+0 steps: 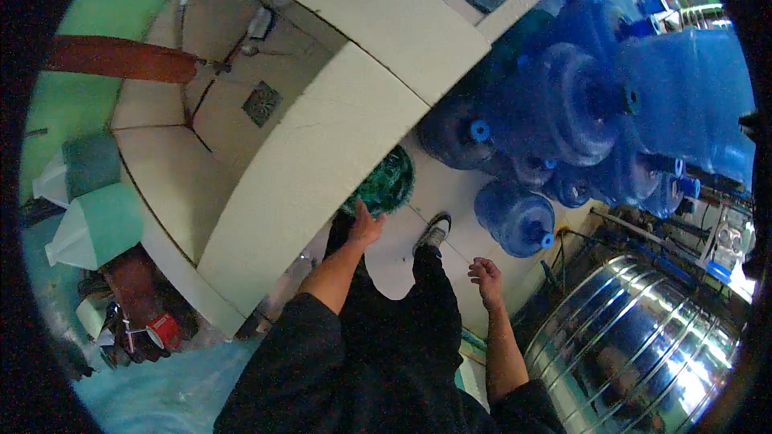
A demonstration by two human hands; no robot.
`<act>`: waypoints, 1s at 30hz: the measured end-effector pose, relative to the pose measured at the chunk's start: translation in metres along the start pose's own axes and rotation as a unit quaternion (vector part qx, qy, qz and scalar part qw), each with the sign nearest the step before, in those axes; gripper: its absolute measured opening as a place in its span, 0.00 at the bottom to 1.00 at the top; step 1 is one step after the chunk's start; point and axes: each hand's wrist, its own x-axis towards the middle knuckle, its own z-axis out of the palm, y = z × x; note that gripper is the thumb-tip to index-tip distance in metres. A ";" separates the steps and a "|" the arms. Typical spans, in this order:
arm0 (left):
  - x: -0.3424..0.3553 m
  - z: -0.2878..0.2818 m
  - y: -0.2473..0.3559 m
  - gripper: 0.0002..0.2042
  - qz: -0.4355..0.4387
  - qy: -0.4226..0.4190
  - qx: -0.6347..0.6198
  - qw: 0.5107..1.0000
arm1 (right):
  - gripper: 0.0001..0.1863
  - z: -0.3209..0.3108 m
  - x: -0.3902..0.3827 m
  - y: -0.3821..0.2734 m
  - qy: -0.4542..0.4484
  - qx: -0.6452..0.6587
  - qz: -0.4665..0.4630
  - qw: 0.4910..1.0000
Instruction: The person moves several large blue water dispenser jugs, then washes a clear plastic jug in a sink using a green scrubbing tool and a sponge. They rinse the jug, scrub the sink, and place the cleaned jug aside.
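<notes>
My left hand (367,227) is lowered beside the tiled basin's front wall, its fingers partly stretched out. It overlaps the near edge of a round, dark green, shiny container (392,181) standing on the floor; whether they touch I cannot tell. My right hand (486,280) hangs in the air to the right of my legs, fingers loosely bent and apart, holding nothing. Nearest to it is a blue water jug (515,221) lying on its side with a blue cap.
Several large blue water jugs (563,104) are stacked at the right. A ribbed steel tank (643,345) stands at the lower right. The cream tiled basin (322,128) has a floor drain (261,104). Pale green jugs (100,225) and a red-labelled item (164,331) are at the left.
</notes>
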 end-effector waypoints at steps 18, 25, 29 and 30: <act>0.053 0.035 -0.030 0.23 0.140 -0.100 0.012 0.985 | 0.25 0.112 0.273 0.184 0.061 -0.313 0.010 0.948; 0.078 0.086 -0.003 0.18 0.260 -0.054 -0.015 0.964 | 0.29 0.181 0.404 0.325 0.062 -0.319 0.131 0.937; 0.068 0.078 -0.005 0.16 0.329 -0.070 0.028 0.941 | 0.24 0.206 0.435 0.388 0.079 -0.174 0.189 0.963; 0.068 0.076 -0.009 0.15 0.354 -0.069 0.015 0.933 | 0.23 0.211 0.441 0.401 0.101 -0.156 0.166 0.969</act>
